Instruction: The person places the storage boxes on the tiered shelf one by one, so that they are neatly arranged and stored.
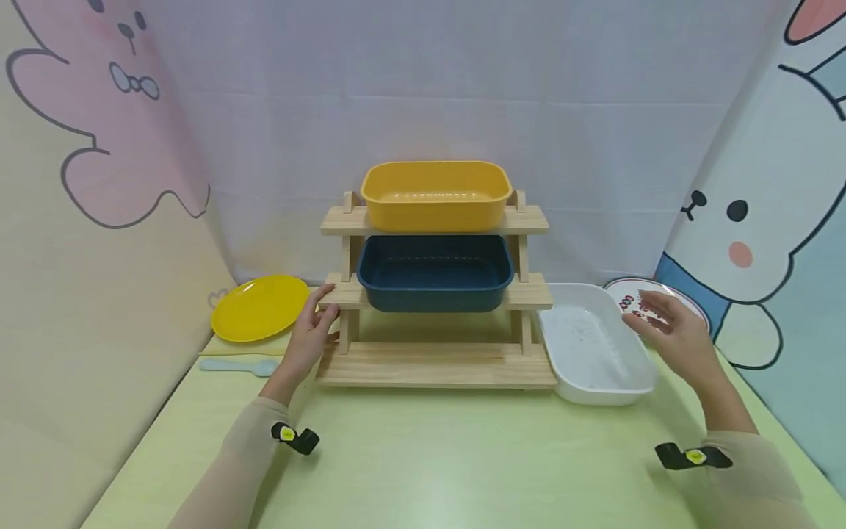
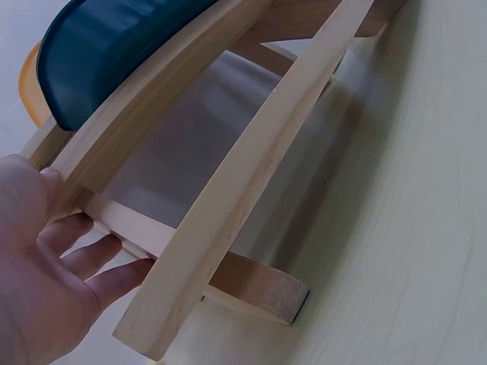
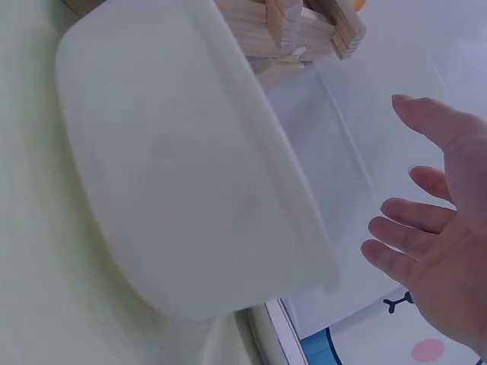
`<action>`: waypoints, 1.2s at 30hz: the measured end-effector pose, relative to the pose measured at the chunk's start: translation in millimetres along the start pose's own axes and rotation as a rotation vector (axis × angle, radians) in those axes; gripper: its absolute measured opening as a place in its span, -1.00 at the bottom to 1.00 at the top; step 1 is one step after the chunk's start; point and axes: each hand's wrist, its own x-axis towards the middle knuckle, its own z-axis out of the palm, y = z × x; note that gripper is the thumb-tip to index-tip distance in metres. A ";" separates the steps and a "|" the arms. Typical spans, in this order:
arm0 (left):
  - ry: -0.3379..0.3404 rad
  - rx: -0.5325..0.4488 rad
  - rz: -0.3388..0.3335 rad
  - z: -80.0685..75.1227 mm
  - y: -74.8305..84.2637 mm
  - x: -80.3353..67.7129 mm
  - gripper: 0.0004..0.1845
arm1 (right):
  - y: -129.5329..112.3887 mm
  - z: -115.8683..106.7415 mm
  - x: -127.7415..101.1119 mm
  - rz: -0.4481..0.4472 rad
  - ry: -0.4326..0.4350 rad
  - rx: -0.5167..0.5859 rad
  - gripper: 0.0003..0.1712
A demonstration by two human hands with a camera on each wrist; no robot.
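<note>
A three-step wooden rack point(image 1: 436, 364) stands mid-table, with a yellow tub point(image 1: 436, 195) on its top step and a dark blue tub point(image 1: 435, 272) on the middle one. My left hand point(image 1: 313, 334) touches the rack's left end with straight fingers point(image 2: 91, 258) along the wooden side frame point(image 2: 228, 205). A white tub point(image 1: 595, 345) sits on the table right of the rack. My right hand point(image 1: 667, 327) hovers open just right of the white tub point(image 3: 183, 175), fingers point(image 3: 411, 228) spread, holding nothing.
A yellow plate point(image 1: 259, 307) and a pale blue spoon point(image 1: 239, 365) lie at the left. A patterned plate point(image 1: 651, 297) lies behind my right hand. Cartoon-print curtains enclose the pale green table point(image 1: 436, 455) on three sides.
</note>
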 end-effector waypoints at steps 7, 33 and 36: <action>0.005 0.024 -0.022 -0.4 0.4 1.7 -0.42 | 15.9 4.1 -17.3 0.062 -0.090 -0.120 -0.10; -0.015 -0.011 -0.022 -0.8 -0.6 2.7 -0.42 | 38.7 -9.2 -30.1 -0.070 -0.470 -0.022 0.02; -0.012 -0.002 -0.012 -0.6 -2.0 2.0 -0.41 | 44.0 -8.0 -31.7 -0.098 -0.484 -0.003 0.03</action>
